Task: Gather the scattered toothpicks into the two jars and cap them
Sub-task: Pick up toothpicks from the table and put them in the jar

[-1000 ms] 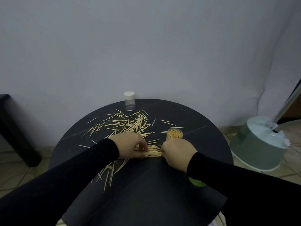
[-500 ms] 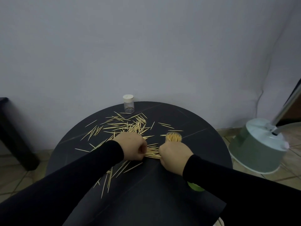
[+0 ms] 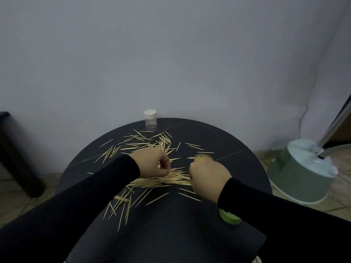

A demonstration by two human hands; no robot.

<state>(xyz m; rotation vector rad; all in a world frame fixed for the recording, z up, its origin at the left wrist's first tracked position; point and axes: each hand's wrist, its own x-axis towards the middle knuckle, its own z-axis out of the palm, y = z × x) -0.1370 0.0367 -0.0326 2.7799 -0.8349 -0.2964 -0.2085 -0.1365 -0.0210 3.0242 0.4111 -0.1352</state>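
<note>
Here, toothpicks bunched between hands, left hand and right hand apparently pinching opposite ends.

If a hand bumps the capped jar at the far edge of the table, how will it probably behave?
The capped jar looks almost empty, so it is probably light and would slide or tip easily. It is tall and narrow, which makes tipping likelier. It stands close to the far rim of the table, so once on its side it might roll off.
</note>
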